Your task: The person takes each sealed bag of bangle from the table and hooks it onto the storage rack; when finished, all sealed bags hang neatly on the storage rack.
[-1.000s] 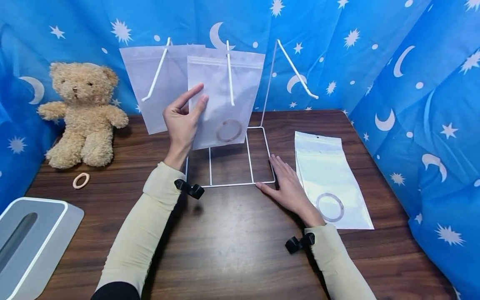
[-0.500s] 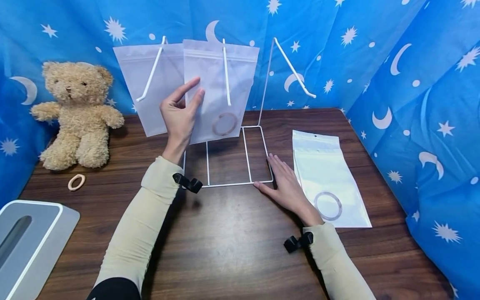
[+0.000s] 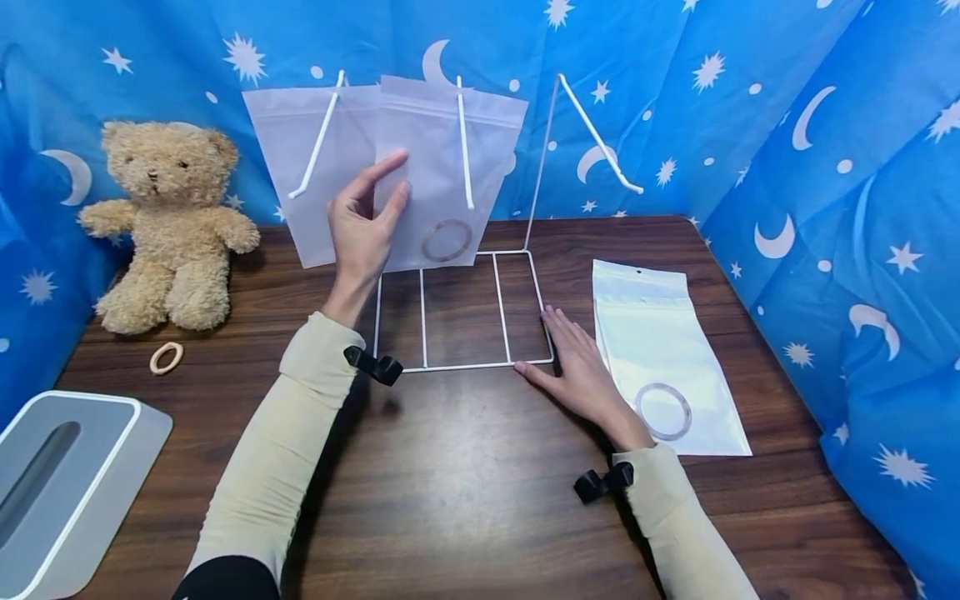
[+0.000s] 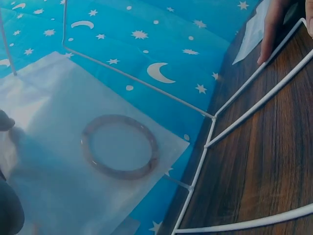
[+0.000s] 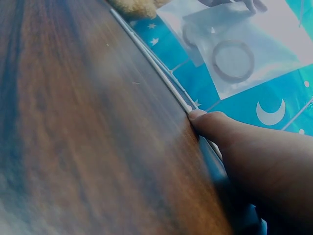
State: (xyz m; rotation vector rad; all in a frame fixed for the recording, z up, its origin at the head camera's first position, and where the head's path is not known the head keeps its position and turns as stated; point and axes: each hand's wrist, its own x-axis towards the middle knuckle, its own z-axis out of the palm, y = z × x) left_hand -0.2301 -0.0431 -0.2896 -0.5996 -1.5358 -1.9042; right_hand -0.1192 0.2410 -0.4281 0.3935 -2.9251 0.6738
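Observation:
A translucent zip bag (image 3: 427, 167) with a ring (image 3: 447, 241) inside hangs at the rack's middle prong (image 3: 465, 146). My left hand (image 3: 362, 233) is at its left edge, index finger and thumb apart and resting on its front; the other fingers are hidden. In the left wrist view the ring (image 4: 120, 147) shows through the bag. A second bag (image 3: 300, 167) hangs behind the left prong (image 3: 318, 137), partly covered. My right hand (image 3: 577, 367) touches the right front corner of the white wire rack (image 3: 457, 366), thumb (image 5: 215, 125) against the front wire.
More white zip bags (image 3: 660, 333) lie right of the rack, with a ring showing in the top one. A teddy bear (image 3: 165, 217), a small wooden ring (image 3: 166, 358) and a grey-white box (image 3: 142, 450) stand or lie at left. A blue curtain (image 3: 750, 108) encloses the table.
My left hand and the ring bag have moved up and back along the middle prong, and the bag's top is now higher against the prong. My right hand has stayed at the rack's corner.

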